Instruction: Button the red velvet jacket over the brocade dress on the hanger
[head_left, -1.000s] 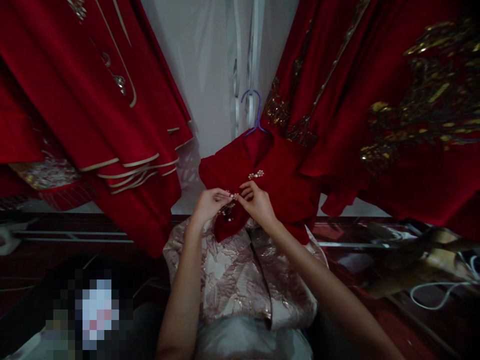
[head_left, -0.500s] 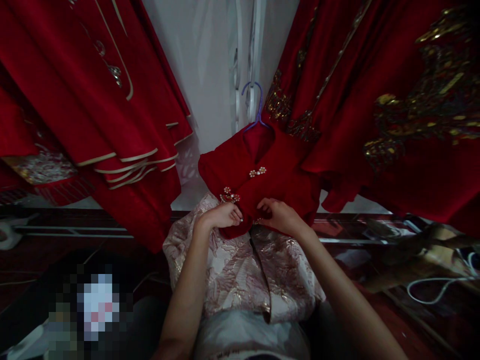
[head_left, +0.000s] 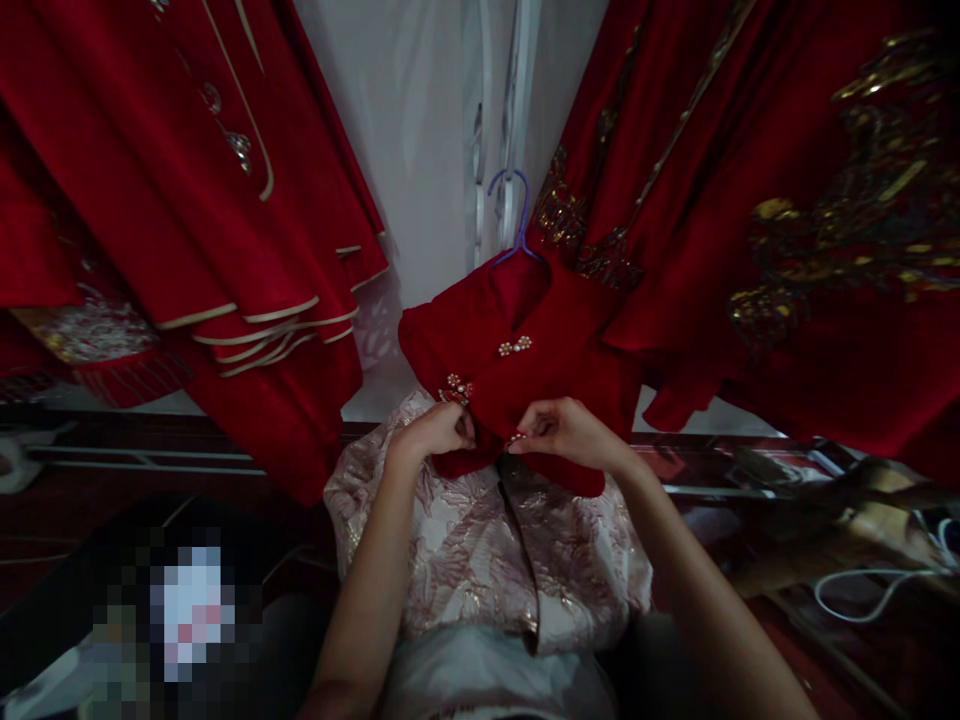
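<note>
A small red jacket (head_left: 562, 350) on a purple hanger (head_left: 518, 215) lies in front of me, its lower part over a pink and gold brocade garment (head_left: 457, 560) on my lap. A beaded clasp (head_left: 515, 346) joins the jacket's front near the neck. My left hand (head_left: 442, 428) is closed on the jacket's left front edge, just below a pearl ornament (head_left: 457, 389). With thumb and forefinger, my right hand (head_left: 559, 435) pinches a small beaded fastener (head_left: 516, 440) at the lower front edge. The left fingertips are partly hidden.
Red garments with pale trim (head_left: 247, 240) hang at the left, and red garments with gold sequins (head_left: 810, 250) hang at the right. A white wall (head_left: 390, 130) stands behind. White cable (head_left: 862, 590) and wooden pieces lie at the lower right.
My right hand has moved slightly down and its fingers have closed on the beaded fastener. My left fingers have curled in further on the jacket edge. The jacket's lower right hem now shows.
</note>
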